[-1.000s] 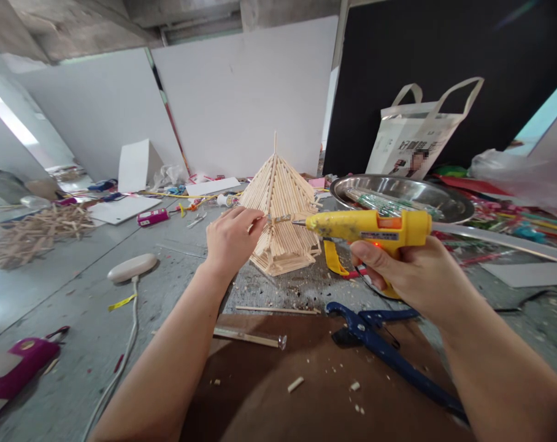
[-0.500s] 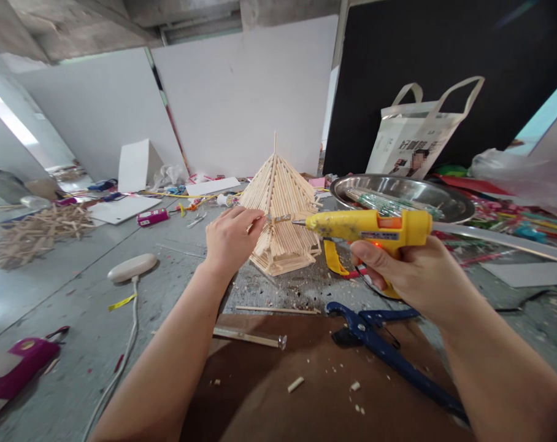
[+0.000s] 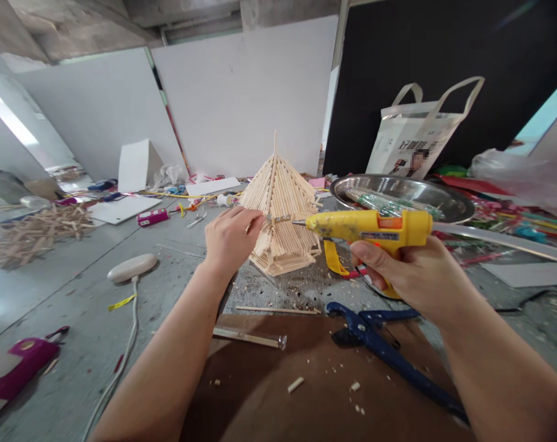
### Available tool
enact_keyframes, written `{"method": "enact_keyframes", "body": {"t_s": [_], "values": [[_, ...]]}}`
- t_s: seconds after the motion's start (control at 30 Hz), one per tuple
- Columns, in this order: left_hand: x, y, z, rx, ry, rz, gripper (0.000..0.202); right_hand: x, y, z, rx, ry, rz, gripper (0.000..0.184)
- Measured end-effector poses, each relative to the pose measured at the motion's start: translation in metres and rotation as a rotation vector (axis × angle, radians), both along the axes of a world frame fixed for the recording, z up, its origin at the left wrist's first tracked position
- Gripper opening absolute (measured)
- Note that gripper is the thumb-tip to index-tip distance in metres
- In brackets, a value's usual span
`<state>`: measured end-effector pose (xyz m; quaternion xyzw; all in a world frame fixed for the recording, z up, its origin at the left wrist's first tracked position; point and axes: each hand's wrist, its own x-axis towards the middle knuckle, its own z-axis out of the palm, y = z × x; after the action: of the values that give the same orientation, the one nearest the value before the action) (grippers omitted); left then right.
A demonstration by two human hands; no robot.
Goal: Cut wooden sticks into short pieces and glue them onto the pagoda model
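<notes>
My right hand (image 3: 414, 273) grips a yellow hot glue gun (image 3: 368, 228), its metal nozzle aimed left. My left hand (image 3: 230, 238) pinches a short thin wooden stick (image 3: 278, 218) level, and the nozzle tip meets the stick's right end. Both are in front of a small pagoda-like model (image 3: 283, 209) built of wooden sticks, with a steep roof and a spike on top. The model stands on the grey floor (image 3: 76, 288).
Blue cutting pliers (image 3: 389, 350) and a glue stick (image 3: 248, 337) lie on a brown board (image 3: 283, 393) near me. A steel bowl (image 3: 400, 195) and a white tote bag (image 3: 421, 132) are at the right. A stick pile (image 3: 34, 230), a white cabled device (image 3: 131, 267) and a pink tool (image 3: 11, 365) are at the left.
</notes>
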<state>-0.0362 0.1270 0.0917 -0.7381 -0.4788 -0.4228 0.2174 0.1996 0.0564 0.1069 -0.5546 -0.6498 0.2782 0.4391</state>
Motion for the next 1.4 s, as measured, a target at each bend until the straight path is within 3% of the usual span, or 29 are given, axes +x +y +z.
{"method": "enact_keyframes", "body": {"t_s": [0.47,1.03,1.4], "values": [[0.0007,-0.0012,0.0004,-0.014,-0.013,0.036,0.022,-0.0016,0.0004,0.0011,0.007,-0.009,-0.005,0.029],[-0.0012,0.0003,0.001,-0.068,-0.03,-0.044,0.02,-0.001,0.0,-0.0001,0.017,0.014,0.0,0.028],[-0.0002,-0.0001,0.0006,-0.034,0.013,0.035,0.02,-0.0028,-0.0009,0.0027,-0.005,-0.023,-0.013,0.031]]}}
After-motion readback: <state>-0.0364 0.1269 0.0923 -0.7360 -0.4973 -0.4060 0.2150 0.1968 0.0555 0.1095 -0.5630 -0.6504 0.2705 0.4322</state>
